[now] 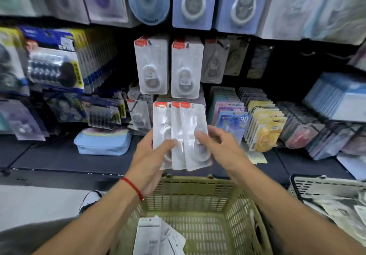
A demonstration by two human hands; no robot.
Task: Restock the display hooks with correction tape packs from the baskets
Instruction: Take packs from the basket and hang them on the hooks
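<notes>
I hold a fan of three clear correction tape packs (182, 134) with red header tabs, upright above the green basket (198, 195). My left hand (152, 155) grips the fan from the left with the thumb across the front. My right hand (217, 145) pinches the rightmost pack at its right edge. Two rows of the same packs (168, 66) hang on display hooks straight above. More packs (158, 237) lie face down in the basket bottom.
A black basket (326, 193) with packs stands at the right. A light blue pouch (103, 143) lies on the dark shelf ledge to the left. Rows of coloured packs (263, 128) stand to the right of my hands. My shoe (90, 200) shows on the floor at the left.
</notes>
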